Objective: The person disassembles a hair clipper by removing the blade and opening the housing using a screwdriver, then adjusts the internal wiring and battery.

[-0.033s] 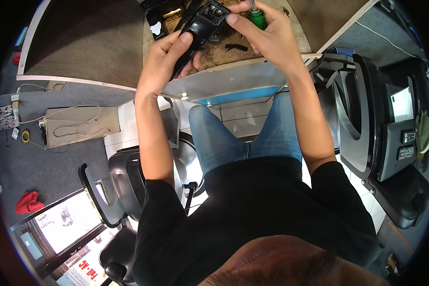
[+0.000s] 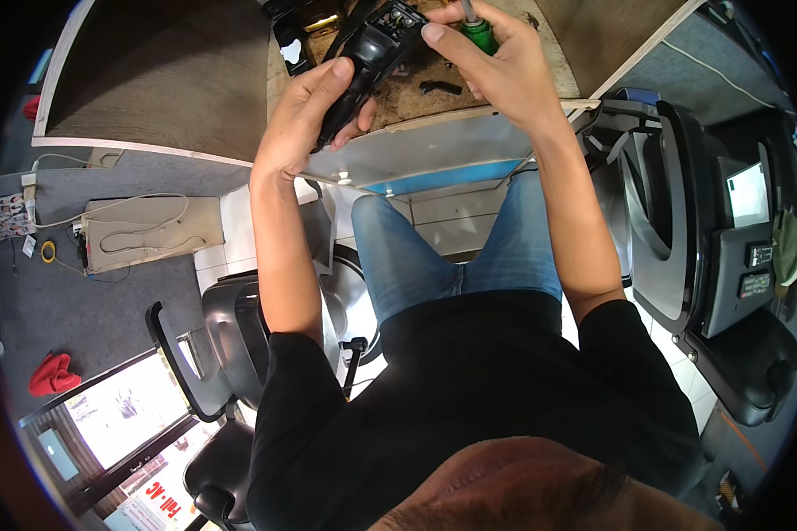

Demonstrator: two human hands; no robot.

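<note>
My left hand is wrapped around a black hand-held device shaped like a hair clipper. Its upper end is open and shows inner parts. My right hand grips a screwdriver with a green handle, and its forefinger rests on the open end of the device. Both hands are raised over a worn wooden board on a brown table. A small black part lies on the board just under my hands.
More dark parts lie at the board's far end. A black chair stands at my left and black padded seats at my right. On the grey floor to the left are a beige mat with a cable and a red cloth.
</note>
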